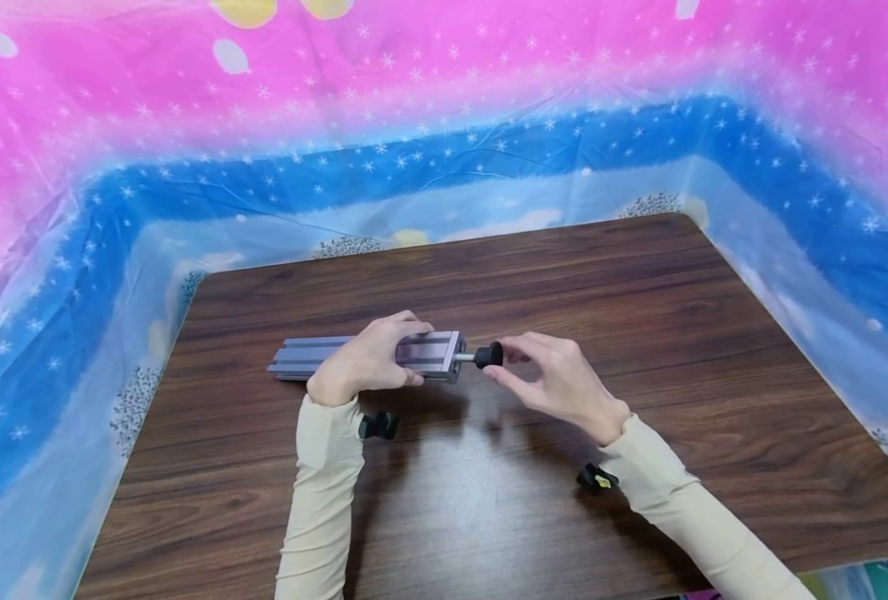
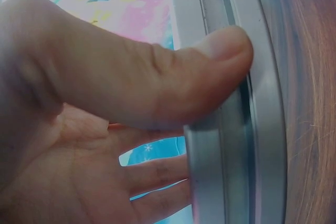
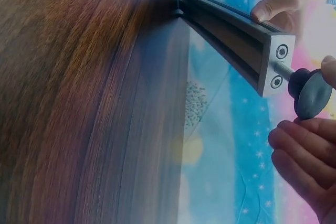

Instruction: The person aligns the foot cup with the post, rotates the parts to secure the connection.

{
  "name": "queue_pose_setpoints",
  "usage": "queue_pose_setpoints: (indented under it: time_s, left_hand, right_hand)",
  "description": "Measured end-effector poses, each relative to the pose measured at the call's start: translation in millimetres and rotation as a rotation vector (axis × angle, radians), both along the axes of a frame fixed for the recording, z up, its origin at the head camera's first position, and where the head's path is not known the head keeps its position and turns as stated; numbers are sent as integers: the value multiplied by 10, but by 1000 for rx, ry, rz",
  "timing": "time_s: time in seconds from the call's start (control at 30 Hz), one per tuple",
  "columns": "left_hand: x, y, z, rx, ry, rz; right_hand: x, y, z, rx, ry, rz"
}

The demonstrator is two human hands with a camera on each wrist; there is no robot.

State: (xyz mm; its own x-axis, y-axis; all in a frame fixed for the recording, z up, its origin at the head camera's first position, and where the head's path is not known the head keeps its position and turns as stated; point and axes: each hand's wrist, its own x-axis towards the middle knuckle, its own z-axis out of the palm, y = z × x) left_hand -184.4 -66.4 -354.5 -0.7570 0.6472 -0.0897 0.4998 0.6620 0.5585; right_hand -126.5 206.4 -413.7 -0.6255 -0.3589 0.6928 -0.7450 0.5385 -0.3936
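A silver aluminium extrusion (image 1: 426, 354) with grooved sides lies across the middle of the table. My left hand (image 1: 372, 354) grips it near its right end, and in the left wrist view the thumb (image 2: 215, 61) presses over a groove. From the end plate (image 3: 278, 64), which bears two socket screws, a metal stem leads to a black levelling foot (image 3: 313, 94) with a round disc. My right hand (image 1: 564, 379) holds the disc's rim between thumb and fingers. The right wrist view cuts off part of that hand (image 3: 310, 156).
The dark wood-grain table (image 1: 714, 350) extends around both hands. A pink and blue patterned cloth (image 1: 414, 158) hangs behind and beside it. Small black devices sit at the left wrist (image 1: 380, 425) and right wrist (image 1: 596, 477).
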Motion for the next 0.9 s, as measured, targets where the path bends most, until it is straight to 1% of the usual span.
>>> queue_pose_setpoints:
  time_s: [0.13, 0.3, 0.4, 0.47, 0.53, 0.63, 0.77, 0.9]
  left_hand:
    - [2, 4, 4, 1, -5, 1]
    - [7, 4, 5, -5, -10, -2]
    - [14, 0, 9, -13, -9, -1]
    - [17, -1, 11, -13, -8, -1]
    - [16, -3, 7, -11, -9, -3]
    - [12, -11, 5, -7, -16, -2]
    - [13, -14, 12, 2, -30, 5]
    - [13, -8, 10, 6, -34, 4]
  right_hand:
    - [12, -31, 23, -20, -80, -56]
    - [39, -66, 52, -15, -188, -135]
    - [51, -74, 57, 1, -230, -157]
    - [60, -64, 54, 5, -239, -154]
    - [72, -38, 42, 8, -225, -125]
    - [85, 10, 20, 28, -173, -47]
    - [84, 51, 4, 81, -71, 41]
    - [66, 56, 7, 113, 42, 73]
